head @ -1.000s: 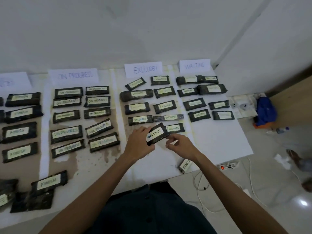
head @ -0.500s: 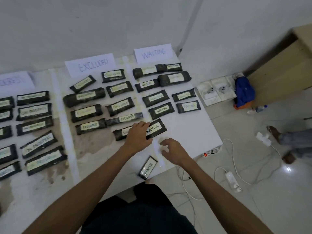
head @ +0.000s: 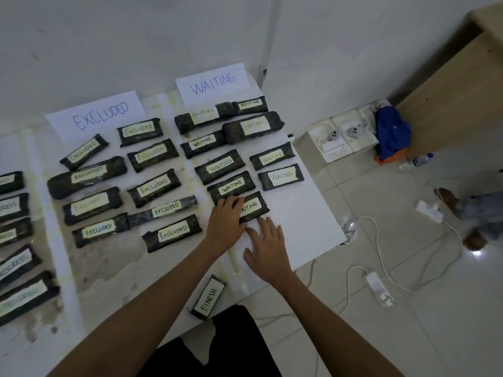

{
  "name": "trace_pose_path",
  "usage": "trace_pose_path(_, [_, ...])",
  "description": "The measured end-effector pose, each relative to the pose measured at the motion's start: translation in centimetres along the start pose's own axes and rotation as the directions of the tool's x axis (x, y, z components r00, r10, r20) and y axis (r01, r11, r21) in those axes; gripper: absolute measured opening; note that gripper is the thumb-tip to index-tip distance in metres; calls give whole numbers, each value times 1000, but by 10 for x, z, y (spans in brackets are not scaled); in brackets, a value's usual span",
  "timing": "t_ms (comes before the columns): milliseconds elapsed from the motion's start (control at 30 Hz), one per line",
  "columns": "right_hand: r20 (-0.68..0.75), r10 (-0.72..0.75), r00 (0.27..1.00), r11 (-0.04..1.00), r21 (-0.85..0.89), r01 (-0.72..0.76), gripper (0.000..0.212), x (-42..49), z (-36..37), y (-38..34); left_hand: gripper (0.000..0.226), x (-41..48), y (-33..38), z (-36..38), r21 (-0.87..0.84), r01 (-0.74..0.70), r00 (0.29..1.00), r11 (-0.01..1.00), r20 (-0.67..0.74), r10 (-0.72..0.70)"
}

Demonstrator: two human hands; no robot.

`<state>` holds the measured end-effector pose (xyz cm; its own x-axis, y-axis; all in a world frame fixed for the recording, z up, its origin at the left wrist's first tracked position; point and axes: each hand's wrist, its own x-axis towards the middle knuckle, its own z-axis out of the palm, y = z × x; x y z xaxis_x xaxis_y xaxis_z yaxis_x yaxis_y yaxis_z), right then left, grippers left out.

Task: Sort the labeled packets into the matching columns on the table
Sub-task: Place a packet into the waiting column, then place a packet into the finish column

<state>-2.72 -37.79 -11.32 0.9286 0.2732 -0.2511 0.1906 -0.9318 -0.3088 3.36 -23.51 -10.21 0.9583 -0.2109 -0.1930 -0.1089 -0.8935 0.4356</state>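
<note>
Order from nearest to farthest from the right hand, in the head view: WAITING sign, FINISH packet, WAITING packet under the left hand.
1. WAITING packet, under the left hand, just beyond the right hand.
2. FINISH packet, at the near table edge.
3. WAITING sign, against the wall.

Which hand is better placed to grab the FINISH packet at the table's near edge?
Probably right: the right hand is open and empty, close to the FINISH packet; the left hand holds the WAITING packet.
</note>
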Motion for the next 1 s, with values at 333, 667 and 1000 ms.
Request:
trace_pose_path(333, [-53, -55, 997, 996, 72, 58, 47, 0, 3, 5, 51, -41, -6, -7, -156, 3, 992, 988, -125, -23])
trace_pose_path(667, [12, -267, 964, 957, 120, 264, 42, -25, 5, -31, 78, -168, -4, 11, -49, 328, 940, 943, 117, -321])
trace_pose_path(1000, [36, -239, 970, 946, 232, 225, 39, -28, -7, -50, 55, -163, -30, -14, -212, 268, 963, 940, 73, -258])
